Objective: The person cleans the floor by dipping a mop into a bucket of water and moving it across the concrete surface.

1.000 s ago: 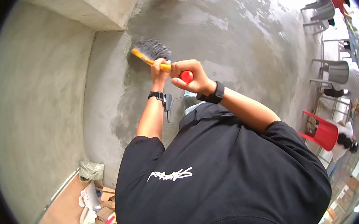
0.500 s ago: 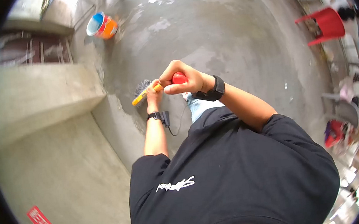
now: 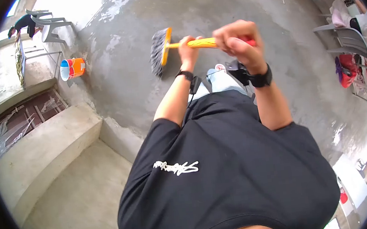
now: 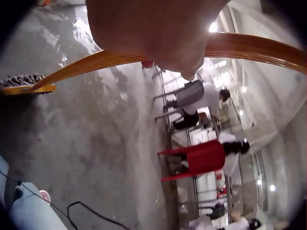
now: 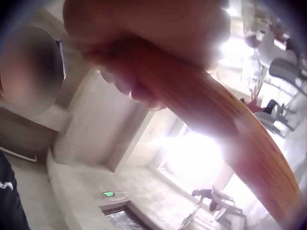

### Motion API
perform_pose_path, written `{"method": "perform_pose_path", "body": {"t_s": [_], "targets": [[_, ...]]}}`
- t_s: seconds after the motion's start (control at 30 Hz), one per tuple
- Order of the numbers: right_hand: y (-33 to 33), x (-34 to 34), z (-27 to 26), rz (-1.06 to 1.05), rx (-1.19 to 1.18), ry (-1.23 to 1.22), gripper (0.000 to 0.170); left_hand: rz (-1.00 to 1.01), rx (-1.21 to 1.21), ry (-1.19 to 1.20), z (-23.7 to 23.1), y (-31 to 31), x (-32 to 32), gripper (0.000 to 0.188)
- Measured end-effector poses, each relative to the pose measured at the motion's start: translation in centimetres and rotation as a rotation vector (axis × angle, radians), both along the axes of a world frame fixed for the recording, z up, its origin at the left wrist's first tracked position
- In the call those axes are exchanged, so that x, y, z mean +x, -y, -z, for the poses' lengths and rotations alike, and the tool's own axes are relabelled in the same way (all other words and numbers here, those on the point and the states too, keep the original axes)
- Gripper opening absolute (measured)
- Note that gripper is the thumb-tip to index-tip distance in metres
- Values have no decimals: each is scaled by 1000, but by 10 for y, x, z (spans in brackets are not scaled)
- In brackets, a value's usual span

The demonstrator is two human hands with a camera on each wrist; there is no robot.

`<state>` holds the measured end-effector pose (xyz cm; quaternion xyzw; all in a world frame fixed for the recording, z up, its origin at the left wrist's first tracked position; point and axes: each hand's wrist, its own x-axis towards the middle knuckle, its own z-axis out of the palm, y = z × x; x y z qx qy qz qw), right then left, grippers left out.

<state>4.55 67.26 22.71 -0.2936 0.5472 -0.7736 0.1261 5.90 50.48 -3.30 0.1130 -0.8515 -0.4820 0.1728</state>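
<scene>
A mop with a shaggy grey head (image 3: pixel 158 54) on a yellow bar lies against the wet concrete floor (image 3: pixel 119 41), ahead and to the left of the feet. Partway along its orange wood-grain handle (image 3: pixel 203 43), my left hand (image 3: pixel 187 51) is wrapped round the shaft. My right hand (image 3: pixel 243 44) grips the handle's upper end, where a red cap (image 3: pixel 251 43) shows beside the fingers. In the left wrist view the handle (image 4: pixel 254 48) runs behind the left hand (image 4: pixel 148 28) down to the mop head. The right wrist view shows right-hand fingers (image 5: pixel 136 93) curled round the shaft.
An orange bucket (image 3: pixel 77 68), blue inside, stands left by a concrete ledge (image 3: pixel 58 140). Grey chairs (image 3: pixel 347 39) with seated people line the right side; a red chair (image 4: pixel 204 158) shows in the left wrist view. A cable (image 4: pixel 96 211) hangs near the legs.
The head view has turned, so the bucket and ledge sit lower and further left. The mop head has swung out from near the wall, and the handle now lies more crosswise. Both hands keep their grip.
</scene>
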Motion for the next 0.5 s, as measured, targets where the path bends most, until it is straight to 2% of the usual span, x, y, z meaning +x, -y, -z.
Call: {"method": "perform_pose_path", "body": {"t_s": [0.03, 0.1, 0.13, 0.27, 0.33, 0.43, 0.47, 0.5], "targets": [[-20, 4, 1, 42, -3, -20, 33, 123, -43, 120, -23, -23, -5, 30], [-52, 14, 4, 124, 8, -45, 32, 370, -58, 84, -14, -59, -23, 26], [-63, 20, 4, 172, 63, -74, 30, 491, -67, 138, -16, -72, -30, 20], [-85, 48, 12, 418, 157, -66, 25, 797, -42, 256, 4, -122, -50, 12], [-93, 60, 22, 466, 173, -109, 23, 846, -25, 229, 8, -142, -47, 12], [-96, 81, 29, 616, 109, -32, 13, 887, 69, 173, 11, -159, -32, 11], [-98, 84, 28, 603, 112, -41, 13, 874, 73, 163, 11, -157, -26, 11], [-97, 85, 25, 514, 172, -170, 11, 935, 2, 208, 7, -152, -21, 11]]}}
